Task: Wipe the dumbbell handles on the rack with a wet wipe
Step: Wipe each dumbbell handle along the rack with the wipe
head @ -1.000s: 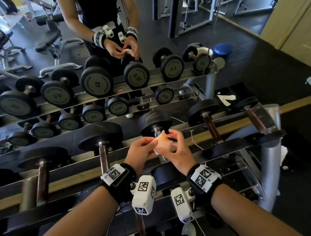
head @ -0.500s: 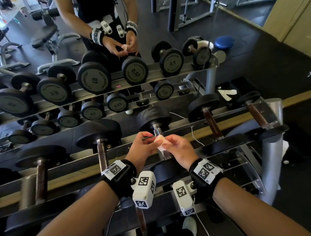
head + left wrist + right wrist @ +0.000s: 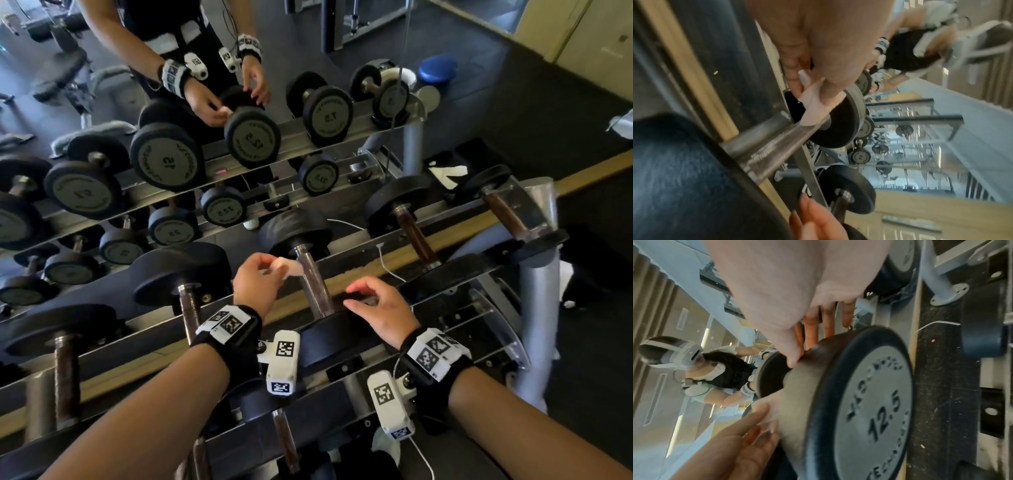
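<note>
My left hand point(image 3: 274, 266) pinches a small folded white wet wipe point(image 3: 288, 267) between thumb and fingers. It holds the wipe against the far end of the middle dumbbell's steel handle point(image 3: 313, 284), just below the far black head point(image 3: 294, 229). The left wrist view shows the wet wipe point(image 3: 813, 105) touching the handle point(image 3: 772, 146). My right hand point(image 3: 352, 296) holds nothing. Its fingers point(image 3: 828, 321) are relaxed over the near 12.5 head point(image 3: 869, 410), and its thumb touches the rim.
Several more dumbbells lie on the same rack tier: one to the left point(image 3: 186, 301), two to the right point(image 3: 414, 236), point(image 3: 503, 216). A lower tier holds more point(image 3: 284, 442). A mirror point(image 3: 513, 102) behind the rack reflects everything. A grey rack post point(image 3: 534, 308) stands at the right.
My right hand has let go of the wipe and dropped back to the right over the near head. The left hand keeps the wipe and has shifted left of the handle.
</note>
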The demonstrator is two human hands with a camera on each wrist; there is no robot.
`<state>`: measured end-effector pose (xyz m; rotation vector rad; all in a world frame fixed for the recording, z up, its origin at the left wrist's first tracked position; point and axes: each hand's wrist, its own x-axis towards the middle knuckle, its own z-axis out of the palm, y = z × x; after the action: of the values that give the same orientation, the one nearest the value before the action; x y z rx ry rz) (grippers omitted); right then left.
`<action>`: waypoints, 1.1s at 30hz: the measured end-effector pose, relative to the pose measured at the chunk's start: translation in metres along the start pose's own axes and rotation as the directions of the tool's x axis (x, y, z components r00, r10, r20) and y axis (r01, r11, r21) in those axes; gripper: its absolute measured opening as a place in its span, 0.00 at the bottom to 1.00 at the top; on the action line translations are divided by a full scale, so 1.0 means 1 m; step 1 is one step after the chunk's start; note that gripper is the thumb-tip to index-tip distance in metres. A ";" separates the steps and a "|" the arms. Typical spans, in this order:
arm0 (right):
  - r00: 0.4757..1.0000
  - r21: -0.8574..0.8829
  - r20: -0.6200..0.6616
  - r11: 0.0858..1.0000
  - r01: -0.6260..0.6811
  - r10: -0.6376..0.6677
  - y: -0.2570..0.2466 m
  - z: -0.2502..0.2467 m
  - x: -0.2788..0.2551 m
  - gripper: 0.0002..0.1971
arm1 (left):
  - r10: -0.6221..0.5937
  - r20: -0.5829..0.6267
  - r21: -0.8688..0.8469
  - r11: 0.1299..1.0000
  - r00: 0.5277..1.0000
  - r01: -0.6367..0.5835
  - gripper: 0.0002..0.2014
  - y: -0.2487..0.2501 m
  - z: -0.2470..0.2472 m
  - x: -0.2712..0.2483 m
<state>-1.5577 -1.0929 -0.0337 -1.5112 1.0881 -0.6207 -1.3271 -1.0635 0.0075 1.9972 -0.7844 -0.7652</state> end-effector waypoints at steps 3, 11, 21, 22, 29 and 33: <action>0.998 0.082 0.044 0.996 -0.041 0.037 0.015 -0.007 -0.009 0.06 | 0.066 -0.001 0.166 0.984 0.998 -0.065 0.05 0.002 0.005 0.006; 0.993 0.072 0.108 0.995 -0.064 0.056 0.023 -0.010 -0.010 0.09 | 0.178 0.056 0.300 0.936 0.982 -0.186 0.05 -0.003 0.016 0.007; 0.995 0.126 0.088 0.991 -0.051 0.040 0.021 -0.008 -0.012 0.08 | 0.155 0.461 0.492 0.775 0.874 -0.397 0.11 -0.014 0.013 -0.016; 0.995 0.125 0.088 0.991 -0.052 0.041 0.020 -0.008 -0.012 0.08 | 0.116 0.487 0.483 0.790 0.866 -0.377 0.10 -0.017 0.010 -0.019; 0.993 0.113 0.105 0.992 -0.055 0.043 0.021 -0.009 -0.013 0.08 | -0.084 -0.009 0.025 0.996 0.996 0.084 0.11 -0.027 -0.004 -0.003; 0.994 0.096 0.106 0.994 -0.049 0.039 0.022 -0.010 -0.012 0.07 | -0.121 -0.014 -0.045 0.992 0.992 0.121 0.13 -0.025 0.015 0.008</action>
<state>-1.5787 -1.0859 -0.0504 -1.4154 0.9948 -0.5508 -1.3276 -1.0652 -0.0227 2.0233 -0.6358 -0.8274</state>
